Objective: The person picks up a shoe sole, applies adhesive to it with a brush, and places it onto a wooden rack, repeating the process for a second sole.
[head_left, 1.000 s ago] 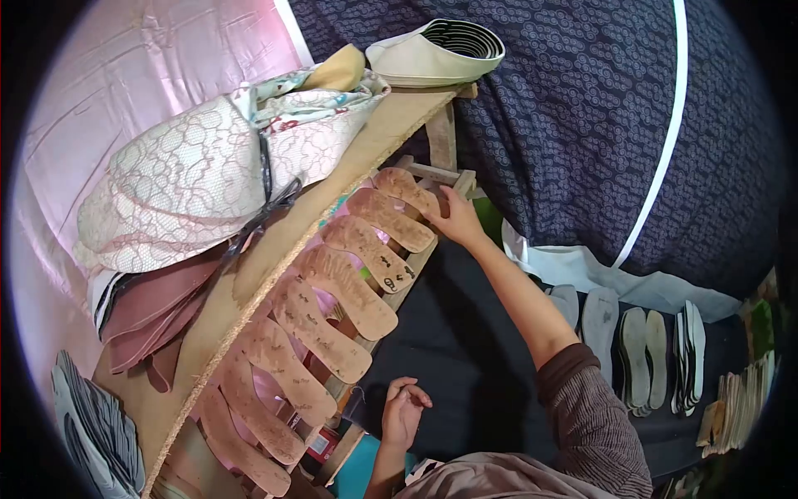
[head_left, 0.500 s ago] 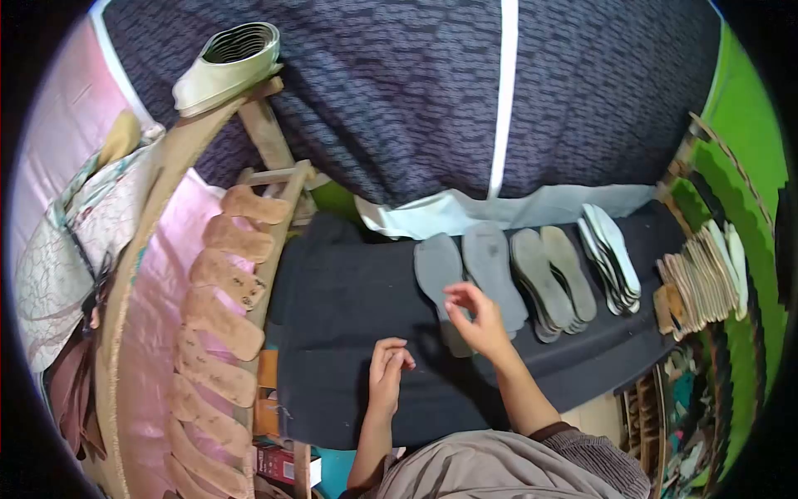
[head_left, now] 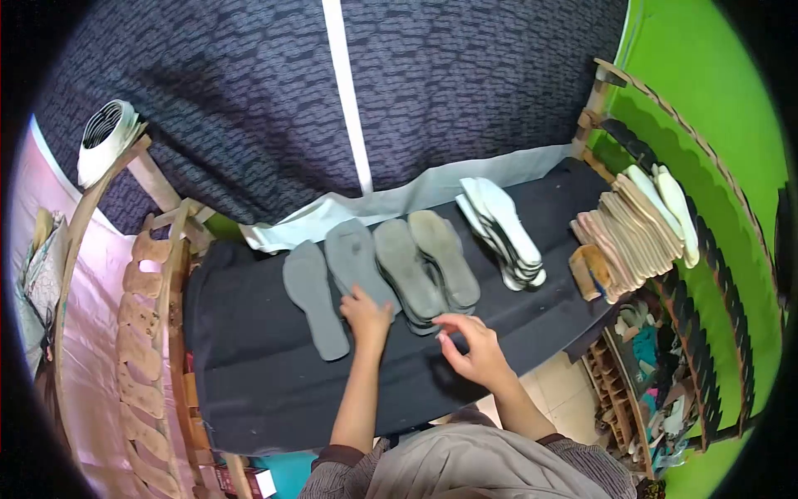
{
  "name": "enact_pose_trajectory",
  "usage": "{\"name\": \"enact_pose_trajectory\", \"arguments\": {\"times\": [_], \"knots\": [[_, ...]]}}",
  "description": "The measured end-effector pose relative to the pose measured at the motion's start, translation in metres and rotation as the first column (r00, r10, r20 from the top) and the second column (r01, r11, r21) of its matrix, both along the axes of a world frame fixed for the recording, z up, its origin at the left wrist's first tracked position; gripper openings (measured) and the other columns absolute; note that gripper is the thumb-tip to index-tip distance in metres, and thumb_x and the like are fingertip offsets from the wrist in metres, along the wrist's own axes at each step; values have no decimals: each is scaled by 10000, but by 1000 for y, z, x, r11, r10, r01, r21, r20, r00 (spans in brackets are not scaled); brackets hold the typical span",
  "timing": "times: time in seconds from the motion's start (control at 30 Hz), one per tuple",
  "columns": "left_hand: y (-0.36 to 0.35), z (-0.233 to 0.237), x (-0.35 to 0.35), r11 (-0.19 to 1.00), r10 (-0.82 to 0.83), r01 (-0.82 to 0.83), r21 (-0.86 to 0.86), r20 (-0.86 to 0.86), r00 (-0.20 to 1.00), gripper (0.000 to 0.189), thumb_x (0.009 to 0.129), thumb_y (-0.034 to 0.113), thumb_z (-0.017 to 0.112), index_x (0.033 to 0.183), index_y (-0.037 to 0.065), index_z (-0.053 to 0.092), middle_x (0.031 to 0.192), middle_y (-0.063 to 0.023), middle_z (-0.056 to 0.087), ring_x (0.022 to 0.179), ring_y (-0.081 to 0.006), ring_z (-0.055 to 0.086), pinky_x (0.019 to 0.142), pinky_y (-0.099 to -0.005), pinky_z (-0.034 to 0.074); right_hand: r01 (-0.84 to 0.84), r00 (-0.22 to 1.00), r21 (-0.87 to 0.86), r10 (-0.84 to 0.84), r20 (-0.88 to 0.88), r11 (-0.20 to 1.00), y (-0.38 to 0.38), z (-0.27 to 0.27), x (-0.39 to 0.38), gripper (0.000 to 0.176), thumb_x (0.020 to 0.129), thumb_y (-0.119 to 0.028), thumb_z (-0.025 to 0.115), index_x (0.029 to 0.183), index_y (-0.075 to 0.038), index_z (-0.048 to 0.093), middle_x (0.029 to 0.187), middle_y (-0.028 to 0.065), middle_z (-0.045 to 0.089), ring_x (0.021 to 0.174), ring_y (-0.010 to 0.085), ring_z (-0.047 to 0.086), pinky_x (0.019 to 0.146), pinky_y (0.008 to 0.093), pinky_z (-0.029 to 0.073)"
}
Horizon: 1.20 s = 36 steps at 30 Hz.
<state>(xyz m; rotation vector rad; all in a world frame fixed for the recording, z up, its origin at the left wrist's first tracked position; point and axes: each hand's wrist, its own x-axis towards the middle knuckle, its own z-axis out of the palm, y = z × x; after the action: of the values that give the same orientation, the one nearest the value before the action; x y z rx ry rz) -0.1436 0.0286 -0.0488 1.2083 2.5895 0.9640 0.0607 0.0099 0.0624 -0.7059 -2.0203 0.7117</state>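
Shoe soles lie in a row on a dark cloth-covered table. My left hand (head_left: 366,318) is over the lower end of the second grey sole (head_left: 353,249), fingers apart and touching it. To its left lies a single-looking grey sole (head_left: 312,287). My right hand (head_left: 475,351) hovers just below the olive-grey soles (head_left: 407,262), thumb and fingers apart, with nothing visible between them. Beside those is another olive-grey stack (head_left: 440,249). White soles (head_left: 507,224) lie fanned farther right.
A bundle of beige insoles (head_left: 636,229) sits at the table's right end. Curved racks stand on both sides, the left one holding tan pieces (head_left: 141,333) and a white roll (head_left: 108,137). A wooden shelf (head_left: 619,399) is low at right. Patterned fabric (head_left: 457,83) hangs behind.
The view has swung right. My left hand has moved forward from above the bare cloth onto the second grey sole. My right hand has shifted right, away from the grey soles.
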Motion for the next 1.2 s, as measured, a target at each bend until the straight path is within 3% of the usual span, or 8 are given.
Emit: {"name": "enact_pose_trajectory", "arguments": {"times": [0.27,0.33,0.4,0.53,0.63,0.77,1.03,1.2], "knots": [[-12,-10,-1,922,307,-270,276,-97,947,856,650,145,673,1376,-1,244,1161,-266,474,1052,-404,487,958,-454,374,-46,997,4,46,-68,999,51,-3,126,300,750,-14,635,1045,-61,607,802,62,659,749,200,643,796,326,463],[-28,17,14,883,122,-229,409,270,955,864,683,109,630,1425,58,192,1179,-204,472,1015,-327,522,890,-421,444,-38,996,49,41,-82,998,63,-1,158,303,732,-6,643,1029,-58,613,816,70,657,752,210,638,776,327,465],[-40,78,74,767,-277,-281,576,693,665,867,699,59,589,1452,121,163,1191,-172,456,995,-254,537,807,-372,495,-29,995,90,38,-92,996,73,3,189,306,714,2,652,1013,-54,618,829,78,655,755,221,634,756,329,468],[-21,79,150,513,-845,-120,850,524,105,933,647,94,563,1442,127,76,1184,-217,441,962,-321,557,818,-541,523,186,972,269,-217,89,945,86,17,249,369,650,-86,738,1001,-74,627,963,80,624,878,264,577,771,350,458],[15,57,200,614,-774,-145,776,556,-303,905,585,94,529,1407,83,150,1166,-258,446,973,-381,552,851,-606,473,388,846,264,-455,277,883,94,21,279,517,632,-181,784,1113,-146,595,1139,85,523,981,268,503,832,369,431],[58,27,255,638,-582,-64,767,426,-693,940,496,39,464,1396,106,202,1154,-284,450,995,-422,542,849,-649,440,454,786,110,-455,419,884,116,-8,301,542,638,-146,780,1143,-147,582,1158,120,500,993,308,504,855,382,427],[81,0,283,659,-566,59,750,545,-618,961,472,80,457,1397,127,202,1099,-290,479,884,-411,576,786,-554,499,429,844,148,-454,285,891,151,-63,317,463,657,19,688,1097,-91,592,1048,131,551,902,303,558,786,392,468],[77,2,284,646,-601,44,762,542,-588,851,539,148,454,1359,81,239,1072,-289,496,781,-383,594,685,-484,517,587,808,107,-588,-25,802,157,-63,309,281,749,6,668,1020,-28,599,938,134,612,798,288,618,655,324,503]]}}
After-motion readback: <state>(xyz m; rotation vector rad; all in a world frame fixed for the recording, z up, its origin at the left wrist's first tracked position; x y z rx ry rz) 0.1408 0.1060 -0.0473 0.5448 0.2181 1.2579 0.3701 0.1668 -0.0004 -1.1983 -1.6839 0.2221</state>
